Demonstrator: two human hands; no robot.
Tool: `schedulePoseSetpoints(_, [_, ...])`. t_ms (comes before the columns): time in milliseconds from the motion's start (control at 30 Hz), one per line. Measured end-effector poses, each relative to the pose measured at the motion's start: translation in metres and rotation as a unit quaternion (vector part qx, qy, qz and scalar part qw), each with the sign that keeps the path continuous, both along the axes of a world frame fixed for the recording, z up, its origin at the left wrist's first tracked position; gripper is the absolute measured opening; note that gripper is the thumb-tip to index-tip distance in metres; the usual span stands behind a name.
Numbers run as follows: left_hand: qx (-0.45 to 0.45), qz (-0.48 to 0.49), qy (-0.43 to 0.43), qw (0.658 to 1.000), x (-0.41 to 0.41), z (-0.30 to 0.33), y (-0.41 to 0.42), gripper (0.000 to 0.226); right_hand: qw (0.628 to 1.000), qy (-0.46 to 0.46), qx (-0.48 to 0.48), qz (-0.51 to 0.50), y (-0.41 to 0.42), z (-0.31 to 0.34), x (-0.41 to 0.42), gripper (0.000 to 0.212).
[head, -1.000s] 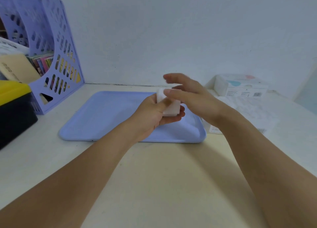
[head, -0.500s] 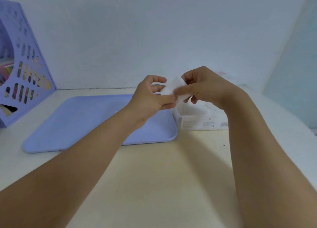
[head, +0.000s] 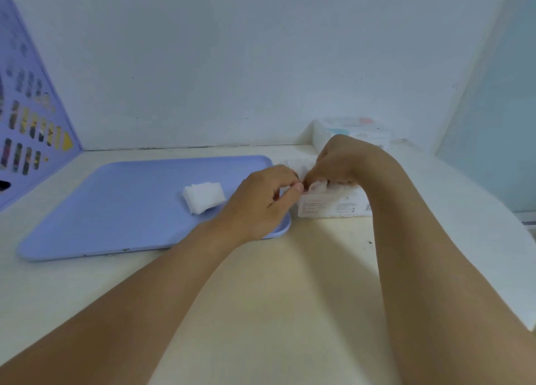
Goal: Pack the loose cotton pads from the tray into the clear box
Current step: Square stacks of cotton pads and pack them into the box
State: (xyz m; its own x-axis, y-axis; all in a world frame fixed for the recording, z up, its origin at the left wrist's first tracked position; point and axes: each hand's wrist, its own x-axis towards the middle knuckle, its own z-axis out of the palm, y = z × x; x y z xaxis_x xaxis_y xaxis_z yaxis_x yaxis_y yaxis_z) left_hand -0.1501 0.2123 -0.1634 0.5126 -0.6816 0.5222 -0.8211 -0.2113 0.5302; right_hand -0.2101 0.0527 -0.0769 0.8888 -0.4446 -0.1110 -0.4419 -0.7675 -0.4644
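Both hands have dropped from mid-air to the clear box (head: 330, 202), and a small stack of cotton pads (head: 204, 196) now lies in view on the blue tray (head: 116, 210), where half a second ago the tray looked bare. At the box, which stands on the desk (head: 261, 297) just beside the tray's right edge, the right hand (head: 342, 160) curls down over the top with its fingers (head: 319, 181) pinching a bunch of white pads (head: 317, 186) into the opening, while the left hand (head: 261, 202) steadies the near corner, thumb and forefinger pressed together at the rim — whether it grips a pad or only the box edge I cannot tell. The step in hand looks like tucking one batch in. Next, I judge, the fingers must let go without dragging pads back out, then reach left for the stack on the tray. That stack is soft, white and squarish, its layers slightly fanned and askew, so it likely wants a gentle squeeze from both sides to lift as one. A purple file rack (head: 32, 123) stands far left — clear of the work.
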Motion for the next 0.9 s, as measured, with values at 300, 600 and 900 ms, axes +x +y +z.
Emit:
schedulePoseSetpoints(300, [0.166, 0.029, -0.111, 0.98, -0.011, 0.014, -0.01, 0.036, 0.99, 0.012, -0.135, -0.041, 0.01, -0.011, 0.01, 0.019])
schedulePoseSetpoints(600, [0.174, 0.03, -0.104, 0.979, -0.01, 0.014, -0.013, 0.032, 0.992, -0.086, -0.012, 0.089, -0.002, 0.008, -0.002, 0.011])
schedulePoseSetpoints(900, [0.158, 0.012, -0.119, 0.98, 0.001, 0.002, -0.01, 0.03, 0.992, 0.002, -0.035, 0.122, 0.004, 0.001, 0.002, 0.039])
